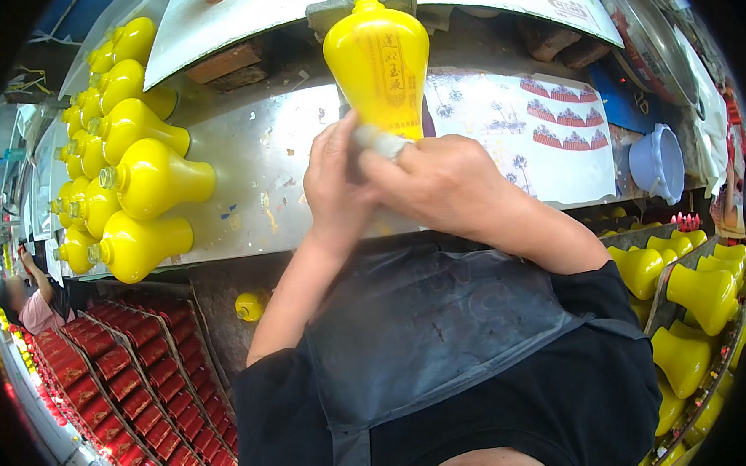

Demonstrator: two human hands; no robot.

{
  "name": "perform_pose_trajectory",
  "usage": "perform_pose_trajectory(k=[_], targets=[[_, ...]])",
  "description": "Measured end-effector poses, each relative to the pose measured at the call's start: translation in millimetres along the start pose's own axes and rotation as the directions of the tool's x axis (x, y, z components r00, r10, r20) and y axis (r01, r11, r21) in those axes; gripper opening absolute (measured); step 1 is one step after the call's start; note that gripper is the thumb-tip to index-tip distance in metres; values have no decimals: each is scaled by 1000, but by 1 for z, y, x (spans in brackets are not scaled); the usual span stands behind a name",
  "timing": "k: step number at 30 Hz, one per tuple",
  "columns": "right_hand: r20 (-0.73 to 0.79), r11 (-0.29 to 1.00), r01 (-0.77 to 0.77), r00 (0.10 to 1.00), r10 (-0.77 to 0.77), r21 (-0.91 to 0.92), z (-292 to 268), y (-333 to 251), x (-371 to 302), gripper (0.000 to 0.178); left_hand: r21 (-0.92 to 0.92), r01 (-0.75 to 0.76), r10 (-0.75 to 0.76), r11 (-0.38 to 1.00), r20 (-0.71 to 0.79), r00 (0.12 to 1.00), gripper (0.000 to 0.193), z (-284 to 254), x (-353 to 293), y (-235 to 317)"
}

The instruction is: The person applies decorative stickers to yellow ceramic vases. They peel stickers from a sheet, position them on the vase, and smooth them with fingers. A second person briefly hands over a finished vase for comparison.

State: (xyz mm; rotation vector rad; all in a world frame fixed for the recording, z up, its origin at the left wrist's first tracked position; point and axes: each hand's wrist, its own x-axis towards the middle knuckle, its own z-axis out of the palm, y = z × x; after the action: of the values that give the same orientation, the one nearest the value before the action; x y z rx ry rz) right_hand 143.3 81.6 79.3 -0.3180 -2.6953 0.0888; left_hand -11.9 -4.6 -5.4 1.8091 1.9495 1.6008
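Observation:
A glossy yellow bottle [347, 61] lies with its clear glass neck pointing away from me, its top end on a grey rest [319, 15]. A decal of dark upright characters and faint red-brown marks [390, 67] runs down its face. My left hand [336, 172] is closed against the left side of the bottle's lower end, fingers close together. Beside it, my right hand [438, 179] is curled closed over that same end. Something whitish [383, 142] shows at its fingers, smeared by motion; I cannot tell whether it is a wrap or a held piece.
Several yellow bottles [155, 179] lie grouped on the table's left. Decal sheets [524, 132] lie right, near a pale blue bucket [658, 163]. A white board [261, 24] spans the back. Red pieces fill racks [135, 364] lower left; more yellow bottles [701, 300] stand lower right. A person [40, 309] is far left.

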Motion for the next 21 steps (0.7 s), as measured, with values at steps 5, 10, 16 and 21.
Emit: perform_pose_trajectory(k=[5, 10, 16, 21], targets=[[-146, 966, -120, 977, 156, 229, 4, 17, -33, 19, -84, 99, -94, 992, 65, 993, 80, -1, -1, -5], [-132, 765, -315, 879, 459, 562, 27, 20, -55, 17, -336, 181, -151, 924, 115, 982, 77, -6, 9, -4], [219, 306, -563, 680, 700, 768, 21, 37, -46, 22, -325, 409, -405, 853, 85, 911, 85, 3, 45, 2], [259, -43, -330, 648, 716, 943, 9, 55, -27, 29, -331, 343, -334, 879, 86, 939, 84, 3, 63, 2]])
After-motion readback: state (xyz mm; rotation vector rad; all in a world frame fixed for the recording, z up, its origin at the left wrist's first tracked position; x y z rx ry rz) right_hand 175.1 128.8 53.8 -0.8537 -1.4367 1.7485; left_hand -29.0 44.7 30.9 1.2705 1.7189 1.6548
